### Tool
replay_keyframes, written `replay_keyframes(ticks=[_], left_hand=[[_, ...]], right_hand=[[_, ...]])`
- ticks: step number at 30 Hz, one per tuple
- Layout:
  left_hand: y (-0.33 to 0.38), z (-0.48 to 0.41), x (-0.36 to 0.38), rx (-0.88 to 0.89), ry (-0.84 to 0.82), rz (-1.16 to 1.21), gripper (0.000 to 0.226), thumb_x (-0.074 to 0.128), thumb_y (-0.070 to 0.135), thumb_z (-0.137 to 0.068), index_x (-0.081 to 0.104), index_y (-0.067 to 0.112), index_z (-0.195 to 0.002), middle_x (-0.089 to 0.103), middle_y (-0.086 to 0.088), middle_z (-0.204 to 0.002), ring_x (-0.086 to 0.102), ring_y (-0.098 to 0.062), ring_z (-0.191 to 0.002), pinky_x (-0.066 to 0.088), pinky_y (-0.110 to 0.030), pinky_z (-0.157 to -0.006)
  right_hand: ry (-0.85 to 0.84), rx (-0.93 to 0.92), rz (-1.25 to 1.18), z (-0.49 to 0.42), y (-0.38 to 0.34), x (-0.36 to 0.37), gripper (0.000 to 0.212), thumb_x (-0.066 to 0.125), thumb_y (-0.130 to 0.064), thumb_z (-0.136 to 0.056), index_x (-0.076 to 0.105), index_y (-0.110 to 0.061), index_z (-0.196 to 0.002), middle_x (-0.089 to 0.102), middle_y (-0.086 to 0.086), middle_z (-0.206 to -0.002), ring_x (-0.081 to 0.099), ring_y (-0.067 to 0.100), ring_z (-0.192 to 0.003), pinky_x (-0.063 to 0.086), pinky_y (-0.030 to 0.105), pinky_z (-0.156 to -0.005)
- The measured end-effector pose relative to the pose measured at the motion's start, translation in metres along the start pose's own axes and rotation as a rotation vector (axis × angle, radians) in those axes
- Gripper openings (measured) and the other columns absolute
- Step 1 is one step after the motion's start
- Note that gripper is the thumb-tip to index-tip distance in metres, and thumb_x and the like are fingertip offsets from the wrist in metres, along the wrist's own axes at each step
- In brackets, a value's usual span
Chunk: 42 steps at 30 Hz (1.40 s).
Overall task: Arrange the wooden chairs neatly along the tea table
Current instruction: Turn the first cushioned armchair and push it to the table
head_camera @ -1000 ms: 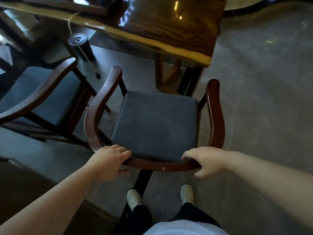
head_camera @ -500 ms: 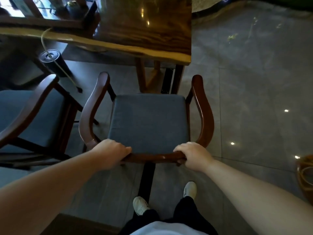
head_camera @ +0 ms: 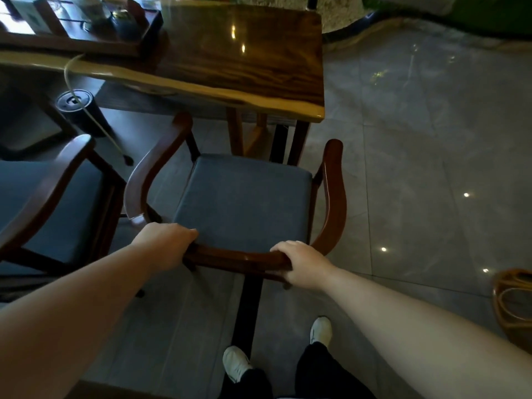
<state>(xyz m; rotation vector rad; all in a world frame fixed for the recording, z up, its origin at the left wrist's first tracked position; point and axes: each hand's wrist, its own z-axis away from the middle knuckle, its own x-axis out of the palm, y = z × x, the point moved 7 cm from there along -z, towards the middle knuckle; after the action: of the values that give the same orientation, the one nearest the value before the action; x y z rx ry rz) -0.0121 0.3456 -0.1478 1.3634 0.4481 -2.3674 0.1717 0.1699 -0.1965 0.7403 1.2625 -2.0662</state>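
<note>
A wooden armchair point(head_camera: 334, 197) with a curved dark-red backrest and a grey-blue seat cushion stands in front of me, facing the tea table point(head_camera: 244, 64). The glossy slab table has a pale live edge, and the chair's front sits near its right end. My left hand point(head_camera: 164, 246) grips the left part of the backrest rail. My right hand point(head_camera: 302, 263) grips the rail's right part. A second chair point(head_camera: 54, 180) of the same kind stands to the left, partly cut off by the frame edge.
A tea tray point(head_camera: 86, 38) with cups rests on the table at top left. A black cylinder bin point(head_camera: 77, 110) with a pale tube stands under the table. A woven basket point(head_camera: 515, 300) sits on the grey tiles at right. My feet are just behind the chair.
The chair has turned to square up with the table and shifted a little toward its right end. My view has swung right, showing more open floor. Both hands keep their grip on the backrest.
</note>
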Motion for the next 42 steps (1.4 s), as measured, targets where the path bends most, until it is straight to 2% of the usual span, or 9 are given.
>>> replay_keyframes(ticks=[6,8,11,13,15,18,22,36,42], left_hand=[[0.066,-0.005,-0.011,0.116,0.131,0.028,0.028,0.054,0.040,-0.084,0.050,0.029,-0.110,0.061,0.006,-0.105,0.059,-0.020,-0.100,0.046,-0.036,-0.084],[0.095,-0.011,-0.015,0.155,0.164,0.045,0.029,0.052,0.041,-0.085,0.051,0.027,-0.110,0.061,0.004,-0.106,0.059,-0.022,-0.102,0.046,-0.037,-0.086],[0.126,-0.024,-0.016,0.125,0.158,0.114,0.027,0.050,0.040,-0.087,0.051,0.026,-0.109,0.061,0.003,-0.105,0.059,-0.024,-0.099,0.047,-0.038,-0.085],[0.143,-0.038,-0.012,0.075,0.099,0.142,0.025,0.048,0.040,-0.088,0.049,0.027,-0.109,0.062,0.004,-0.103,0.060,-0.024,-0.095,0.049,-0.039,-0.081],[0.149,-0.040,-0.007,0.040,0.054,0.116,0.024,0.047,0.038,-0.088,0.047,0.027,-0.110,0.062,0.004,-0.099,0.061,-0.024,-0.090,0.049,-0.038,-0.071],[0.165,-0.051,-0.007,-0.004,-0.023,0.051,0.022,0.044,0.034,-0.093,0.046,0.025,-0.113,0.064,0.004,-0.095,0.064,-0.024,-0.083,0.040,-0.035,-0.058],[0.174,-0.056,-0.009,-0.075,-0.064,-0.011,0.024,0.042,0.034,-0.097,0.049,0.024,-0.118,0.066,0.003,-0.101,0.065,-0.023,-0.092,0.039,-0.034,-0.064],[0.214,-0.115,-0.050,-0.090,0.051,0.106,0.013,0.050,0.027,-0.096,0.049,0.020,-0.108,0.064,0.001,-0.091,0.064,-0.025,-0.079,0.049,-0.038,-0.066],[0.162,-0.095,-0.047,-0.059,0.035,0.045,0.020,0.045,0.026,-0.096,0.047,0.025,-0.116,0.065,0.002,-0.105,0.064,-0.026,-0.095,0.049,-0.039,-0.073]], right_hand=[[-0.182,0.065,0.383,0.006,0.079,-0.024,0.068,0.065,-0.017,-0.084,0.038,-0.024,-0.147,0.030,0.005,-0.158,0.017,0.022,-0.149,0.008,0.053,-0.122],[-0.073,0.135,0.340,0.000,0.107,-0.046,0.070,0.067,-0.017,-0.084,0.038,-0.025,-0.148,0.019,0.009,-0.162,0.012,0.029,-0.150,0.012,0.056,-0.121],[0.400,0.535,-0.451,-0.003,0.176,-0.079,0.062,0.068,-0.008,-0.085,0.045,-0.018,-0.142,0.036,0.011,-0.150,0.038,0.032,-0.136,0.037,0.049,-0.110],[0.421,0.777,-1.020,-0.009,0.212,-0.059,0.045,0.064,-0.018,-0.090,0.052,-0.014,-0.133,0.056,0.013,-0.133,0.058,0.030,-0.113,0.048,0.046,-0.094],[0.299,0.795,-1.252,-0.023,0.205,-0.039,0.035,0.064,-0.033,-0.093,0.061,-0.012,-0.121,0.070,0.014,-0.112,0.069,0.030,-0.091,0.054,0.046,-0.081],[0.199,0.776,-1.310,-0.044,0.196,-0.038,0.043,0.072,-0.041,-0.088,0.065,-0.008,-0.115,0.074,0.014,-0.104,0.073,0.036,-0.089,0.058,0.053,-0.085],[0.257,0.856,-1.317,-0.062,0.201,-0.039,0.041,0.081,-0.036,-0.081,0.065,-0.008,-0.107,0.073,0.017,-0.095,0.072,0.033,-0.068,0.061,0.044,-0.060],[0.332,0.815,-1.137,-0.100,0.246,-0.122,0.045,0.082,-0.036,-0.080,0.062,-0.005,-0.105,0.071,0.018,-0.089,0.070,0.034,-0.063,0.057,0.040,-0.057],[0.305,0.798,-1.122,-0.102,0.258,-0.131,0.034,0.082,-0.031,-0.080,0.062,-0.007,-0.092,0.071,0.017,-0.084,0.069,0.033,-0.067,0.056,0.039,-0.059]])
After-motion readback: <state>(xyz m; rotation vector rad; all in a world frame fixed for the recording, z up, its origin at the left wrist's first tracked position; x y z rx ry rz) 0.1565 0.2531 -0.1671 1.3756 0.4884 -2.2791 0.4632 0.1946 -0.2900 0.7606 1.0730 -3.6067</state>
